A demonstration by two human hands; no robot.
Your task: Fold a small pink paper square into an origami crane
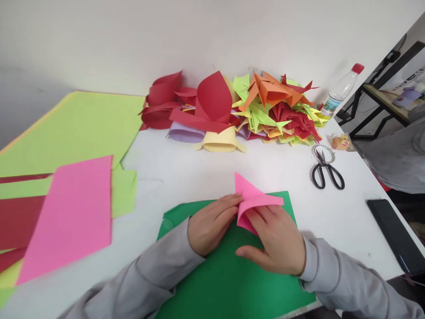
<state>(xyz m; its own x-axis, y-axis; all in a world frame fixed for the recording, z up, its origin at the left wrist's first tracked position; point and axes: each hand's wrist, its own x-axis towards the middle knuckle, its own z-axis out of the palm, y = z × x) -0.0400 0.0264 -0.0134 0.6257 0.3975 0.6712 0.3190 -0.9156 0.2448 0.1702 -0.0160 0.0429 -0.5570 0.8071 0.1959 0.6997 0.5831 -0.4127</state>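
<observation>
A folded piece of pink paper [251, 198] stands over the green sheet [229, 279], with a pointed peak at its upper left and a flap opened toward me. My left hand [214, 223] is at the paper's left edge, fingers pressed together and gripping it; the thumb is hidden. The fingers of my right hand [277, 237] reach under the flap into the fold, so their tips are out of sight. Its thumb is stretched out to the left, apart from the paper.
Large pink [76, 212], lime [96, 119] and red sheets lie at left. Folded paper shapes [268, 106] are heaped along the wall. Black-handled scissors [323, 170], a tape roll [328, 150], a wrapped snack [341, 142], a bottle [338, 95] and a phone [395, 235] lie right.
</observation>
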